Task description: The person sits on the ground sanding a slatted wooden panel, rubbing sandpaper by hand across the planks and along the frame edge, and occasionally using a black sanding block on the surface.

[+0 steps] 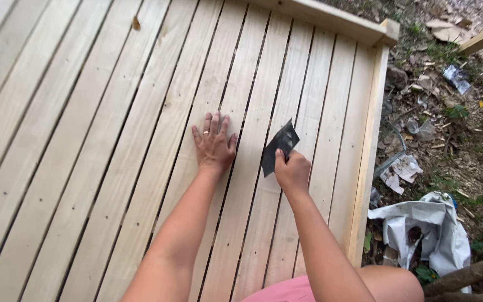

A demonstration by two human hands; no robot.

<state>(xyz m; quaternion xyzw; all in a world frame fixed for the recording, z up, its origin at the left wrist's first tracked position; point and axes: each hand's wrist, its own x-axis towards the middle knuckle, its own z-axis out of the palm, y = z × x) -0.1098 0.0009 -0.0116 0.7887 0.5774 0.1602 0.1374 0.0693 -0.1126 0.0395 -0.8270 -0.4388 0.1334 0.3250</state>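
The right hand (293, 172) pinches a dark sanding sheet (279, 146), its long axis along the deck boards (113, 140), just right of the flat, empty left hand (214, 146).

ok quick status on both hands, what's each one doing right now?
Left hand: open, flat, palm down on the slatted wooden deck, holding nothing.
Right hand: closed, gripping a dark sheet of sandpaper.
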